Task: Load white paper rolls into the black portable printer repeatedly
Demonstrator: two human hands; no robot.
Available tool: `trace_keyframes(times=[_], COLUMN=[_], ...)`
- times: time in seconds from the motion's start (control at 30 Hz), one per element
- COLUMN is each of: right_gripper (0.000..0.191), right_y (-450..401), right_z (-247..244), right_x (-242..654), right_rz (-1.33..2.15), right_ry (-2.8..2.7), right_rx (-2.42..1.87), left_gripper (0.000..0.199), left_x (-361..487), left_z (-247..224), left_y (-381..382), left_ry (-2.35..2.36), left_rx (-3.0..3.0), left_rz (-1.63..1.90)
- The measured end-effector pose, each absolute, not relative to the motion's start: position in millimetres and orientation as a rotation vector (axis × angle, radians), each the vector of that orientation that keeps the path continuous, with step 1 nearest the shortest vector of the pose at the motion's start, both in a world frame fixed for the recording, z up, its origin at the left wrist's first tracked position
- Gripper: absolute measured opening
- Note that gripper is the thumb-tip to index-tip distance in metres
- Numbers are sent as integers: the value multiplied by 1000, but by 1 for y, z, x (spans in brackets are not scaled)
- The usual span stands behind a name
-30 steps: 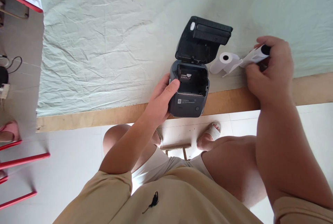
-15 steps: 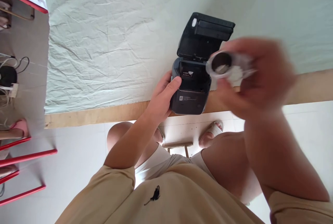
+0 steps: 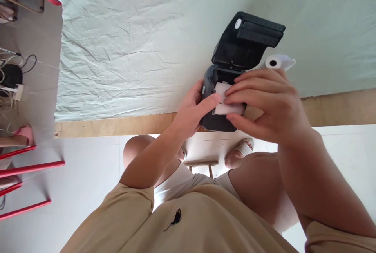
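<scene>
The black printer (image 3: 217, 121) lies at the table's front edge with its lid (image 3: 235, 49) swung up and back. My left hand (image 3: 190, 112) grips its left side, the thumb reaching over the compartment to touch white paper (image 3: 229, 109). That paper sits inside the compartment, and its exact shape is partly hidden by fingers. My right hand (image 3: 270, 100) has its fingertips and thumb around the right part of the paper. Just beyond the right hand, a white paper roll (image 3: 281, 62) with a dark core hole lies on the cloth.
A wrinkled pale green cloth (image 3: 123, 49) covers the table, whose wooden edge (image 3: 117, 125) faces me. On the floor at left are cables with a black reel (image 3: 11, 76), red metal legs (image 3: 32, 168) and another person's foot in a pink shoe (image 3: 25, 135).
My right hand has moved left and down from beside the printer to its compartment, where white paper now shows. The roll behind the hand has come into view. The printer appears slightly further right.
</scene>
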State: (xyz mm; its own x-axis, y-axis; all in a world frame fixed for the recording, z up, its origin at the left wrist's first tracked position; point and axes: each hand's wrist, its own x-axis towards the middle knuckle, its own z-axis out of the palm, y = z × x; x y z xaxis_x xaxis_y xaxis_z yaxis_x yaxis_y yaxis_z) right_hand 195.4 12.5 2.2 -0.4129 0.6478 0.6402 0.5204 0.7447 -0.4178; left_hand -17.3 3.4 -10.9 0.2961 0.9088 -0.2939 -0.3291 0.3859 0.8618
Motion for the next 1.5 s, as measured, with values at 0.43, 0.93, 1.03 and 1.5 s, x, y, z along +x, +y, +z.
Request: trace_keyframes(times=[0.43,0.93,1.03,1.5], right_gripper=[17,65,67,55], right_y=[5,11,13,9], right_z=[16,-13,-15,-16], right_x=[190,190,191,201], right_rz=[341,901,907,1081], right_ry=[-1474,-1545,-1552,-1545], right_rx=[-1145,-1261,-1203,-1145], left_gripper=[106,57,53,43], left_x=[-21,-13,-13,-6], left_z=[-8,6,7,-7], left_y=[0,-2,-3,4], left_ry=[1019,966,942,1010], left_rx=[801,759,761,577], left_rz=[950,984,1001,1077])
